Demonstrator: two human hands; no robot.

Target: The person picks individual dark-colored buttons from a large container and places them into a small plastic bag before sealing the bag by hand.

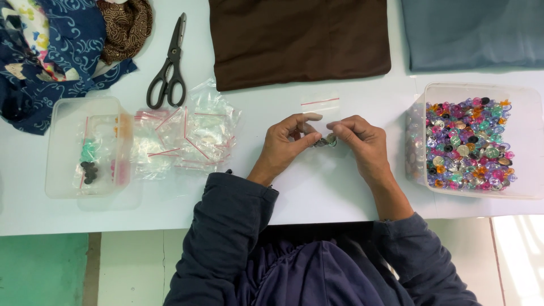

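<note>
Two folded cloths, a brown one (pixel 299 39) and a grey-blue one (pixel 473 31), are the biggest things we see on the white table (pixel 317 187), both lying beyond the hands. Right of the hands sits a clear tub (pixel 527 141) full of colourful buttons (pixel 467 144); left of them are a pile of empty zip bags (pixel 184 136), another tub (pixel 85 148) and scissors (pixel 168 65). Our left hand (pixel 286 144) and right hand (pixel 357 141) are pinched shut together on a small clear zip bag (pixel 321 113) with a few buttons (pixel 325 141) at fingertip level.
</note>
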